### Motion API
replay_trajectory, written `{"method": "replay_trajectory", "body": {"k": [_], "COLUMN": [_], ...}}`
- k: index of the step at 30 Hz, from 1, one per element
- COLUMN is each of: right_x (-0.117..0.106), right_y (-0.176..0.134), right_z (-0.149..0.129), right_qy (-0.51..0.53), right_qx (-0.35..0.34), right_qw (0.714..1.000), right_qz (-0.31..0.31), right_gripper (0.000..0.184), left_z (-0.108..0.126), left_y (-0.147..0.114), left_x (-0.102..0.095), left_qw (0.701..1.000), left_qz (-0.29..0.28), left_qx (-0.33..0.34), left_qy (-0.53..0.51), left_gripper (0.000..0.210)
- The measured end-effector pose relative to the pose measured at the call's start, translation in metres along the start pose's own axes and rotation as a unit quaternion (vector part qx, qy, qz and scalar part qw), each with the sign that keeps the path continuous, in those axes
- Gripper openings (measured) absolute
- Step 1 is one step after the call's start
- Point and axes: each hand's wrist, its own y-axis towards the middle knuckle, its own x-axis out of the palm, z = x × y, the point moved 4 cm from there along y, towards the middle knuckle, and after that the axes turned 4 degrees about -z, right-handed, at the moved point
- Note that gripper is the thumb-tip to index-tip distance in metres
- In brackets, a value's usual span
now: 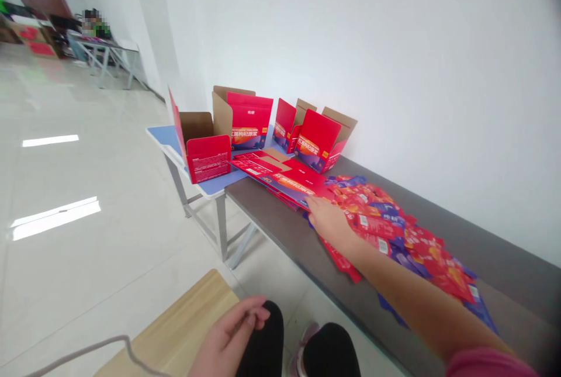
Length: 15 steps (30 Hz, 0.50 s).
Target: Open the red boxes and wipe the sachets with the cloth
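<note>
My right hand reaches across the table and grips the near right corner of a flattened red carton. This carton lies on top of a stack of others, printed with white characters and a purple band. Right beside that hand spreads a heap of red and purple sachets, partly covered by my forearm. Down by my knee, my left hand has its fingers curled in, with nothing visible in them. Opened-up boxes stand past the stack: one at the left, one behind it, and a pair near the wall.
The dark table runs along a white wall and meets a blue-topped table. A wooden stool or bench with a grey cable is at lower left. Far back, a person sits near another table.
</note>
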Motion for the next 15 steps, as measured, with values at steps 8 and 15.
{"method": "replay_trajectory", "body": {"k": [8, 15], "right_x": [-0.067, -0.076], "right_y": [-0.141, -0.274], "right_z": [0.018, 0.041], "right_qy": [-0.080, -0.066], "right_qx": [-0.067, -0.108], "right_qw": [0.982, 0.978], "right_qz": [0.157, 0.168], "right_gripper": [0.044, 0.048], "left_z": [0.028, 0.041], "left_y": [0.007, -0.007], "left_x": [0.001, -0.020], "left_qw": [0.965, 0.893], "left_qz": [0.097, 0.155], "left_qx": [0.015, -0.009], "left_qy": [-0.244, -0.423], "left_gripper": [0.052, 0.042]}}
